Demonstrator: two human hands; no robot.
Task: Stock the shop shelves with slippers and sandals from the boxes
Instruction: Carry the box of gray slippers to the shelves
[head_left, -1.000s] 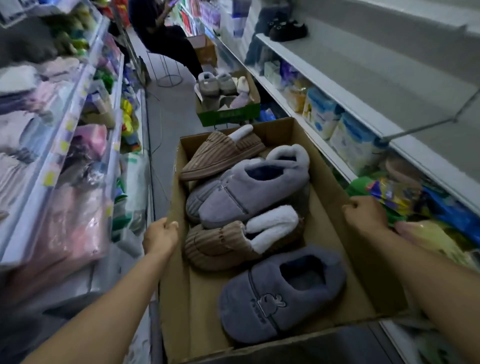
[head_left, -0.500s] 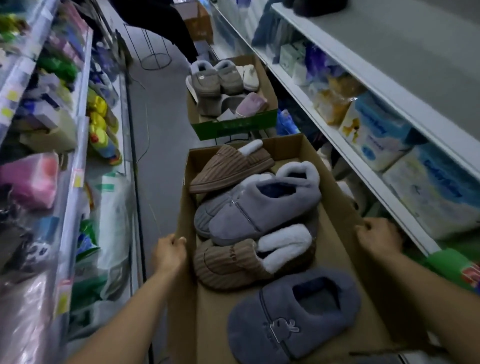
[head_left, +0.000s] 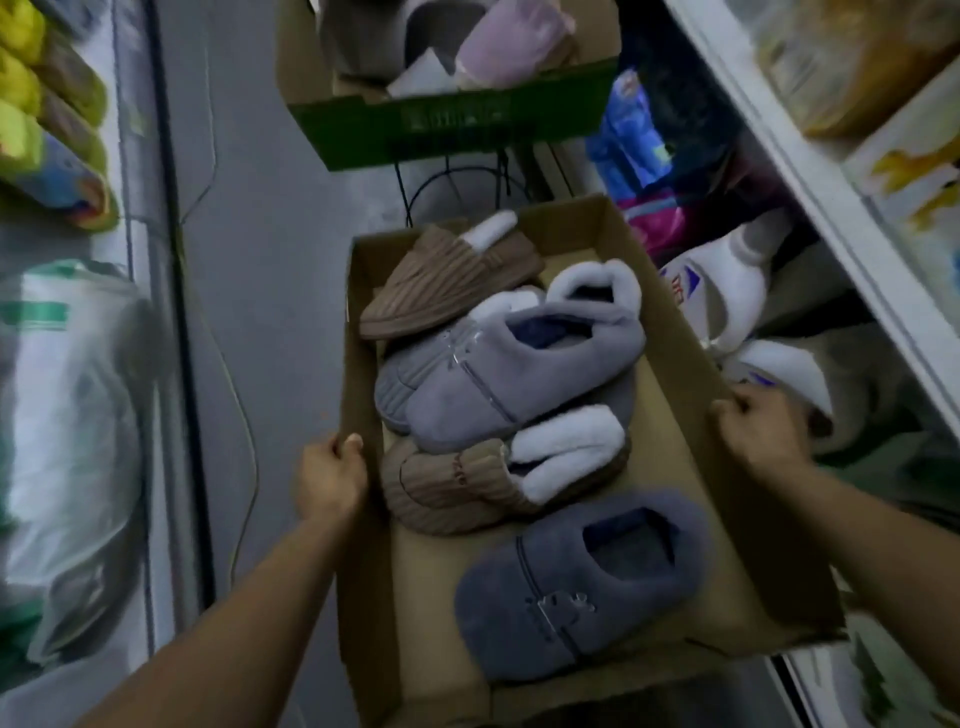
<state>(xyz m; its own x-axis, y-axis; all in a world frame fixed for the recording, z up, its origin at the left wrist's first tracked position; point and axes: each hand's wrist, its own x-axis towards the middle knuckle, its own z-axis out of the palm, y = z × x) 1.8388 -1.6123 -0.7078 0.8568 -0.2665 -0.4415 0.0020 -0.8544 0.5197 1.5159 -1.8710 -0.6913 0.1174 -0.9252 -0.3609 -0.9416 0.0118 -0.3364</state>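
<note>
**Slippers in open cardboard box, held at both side walls**

Slippers, five visible, lie in one shallow brown cardboard box in the aisle between two shelf runs. Contents, far end to near end: tan ribbed slipper with white lining, against the far left corner; grey ribbed slipper, mostly covered; lavender-grey plush slipper with pale fleece cuff, lying over the grey one; tan ribbed slipper with folded white cuff, touching the lavender one; dark blue-grey plush slipper with a small stitched motif on the toe, nearest the camera. Bare cardboard floor shows along the right side of the box.

Left hand: fingers curled over the rim of the left wall, clamped on the box. Right hand: fingers curled over the rim of the right wall, likewise gripping the box.

Beyond the box: a green-fronted carton holding a pink slipper and other footwear, set on a wire stand. To the right: white shelf edge, a white bottle and blue packets below it. To the left: bagged goods and yellow-green packs, blurred
</note>
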